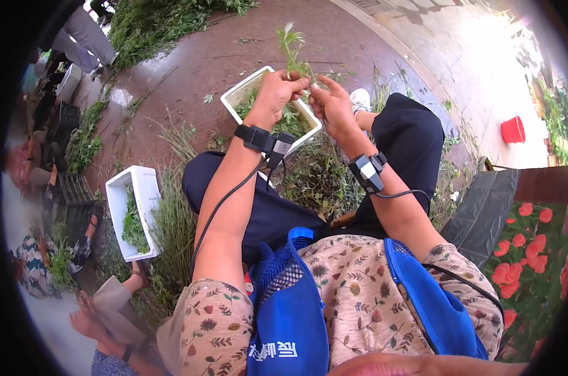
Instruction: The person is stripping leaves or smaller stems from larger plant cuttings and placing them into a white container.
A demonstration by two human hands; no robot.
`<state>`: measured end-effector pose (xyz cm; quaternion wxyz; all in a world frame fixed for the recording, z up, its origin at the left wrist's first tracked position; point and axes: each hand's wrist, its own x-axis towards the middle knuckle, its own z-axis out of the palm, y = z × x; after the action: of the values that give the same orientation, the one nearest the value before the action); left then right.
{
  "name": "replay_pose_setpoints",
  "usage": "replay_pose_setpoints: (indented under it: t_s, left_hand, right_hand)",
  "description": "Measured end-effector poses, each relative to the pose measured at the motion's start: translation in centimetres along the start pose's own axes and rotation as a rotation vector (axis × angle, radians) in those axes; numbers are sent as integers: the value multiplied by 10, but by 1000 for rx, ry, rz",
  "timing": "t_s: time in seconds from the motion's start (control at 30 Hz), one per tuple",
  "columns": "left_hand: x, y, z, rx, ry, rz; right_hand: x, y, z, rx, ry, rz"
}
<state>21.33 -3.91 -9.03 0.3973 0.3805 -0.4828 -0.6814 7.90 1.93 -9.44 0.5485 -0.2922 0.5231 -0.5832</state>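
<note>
My left hand (280, 90) pinches a green leafy sprig (293, 54) whose tip points away from me. Close beside it, my right hand (332, 101) has thumb and finger at the sprig's lower end; the exact contact is partly hidden by the fingers. Below both hands stands a white foam box (234, 104), tilted in view, with loose green leaves (284, 115) inside. Part of its near rim is covered by my left forearm. Between my legs lies a heap of stripped stems and leaves (319, 176) on the ground.
Another white foam box (148, 207) holding leaves stands at my left, beside a bundle of bare stems (173, 221). A large pile of cut plants (152, 28) lies ahead. Several people sit or stand along the left, near black crates (77, 197). A red bucket (513, 129) is at right.
</note>
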Motion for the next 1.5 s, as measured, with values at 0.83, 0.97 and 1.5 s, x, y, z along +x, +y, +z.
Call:
replay_pose_setpoints:
  t_s: [0.83, 0.97, 1.5]
  left_hand:
    - [18, 21, -62, -301, 120, -137]
    - [19, 48, -116, -9, 557, 141]
    - [-70, -34, 70, 324, -378, 14]
  right_hand:
    - [-42, -3, 7, -133, 81, -74]
    - [-48, -8, -20, -50, 65, 36]
    - [29, -62, -58, 726, -130, -292]
